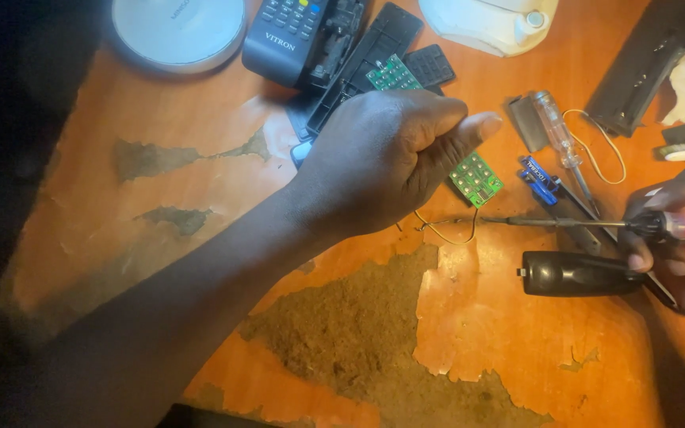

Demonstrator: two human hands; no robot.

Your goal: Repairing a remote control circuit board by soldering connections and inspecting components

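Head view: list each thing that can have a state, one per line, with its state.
Left hand: closed in a fist around the green circuit board.
Right hand: gripping the soldering iron, tip at the board's wires.
Remote control: lying flat, casing opened beside it.
Screwdriver: lying untouched on the table.

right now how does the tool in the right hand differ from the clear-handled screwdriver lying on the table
The soldering iron is gripped in the right hand and lies level, its tip at the yellow wire; the clear-handled screwdriver lies loose and slanted on the table. The iron's shaft is longer, its handle reddish rather than clear. Both are slim metal-shafted hand tools.
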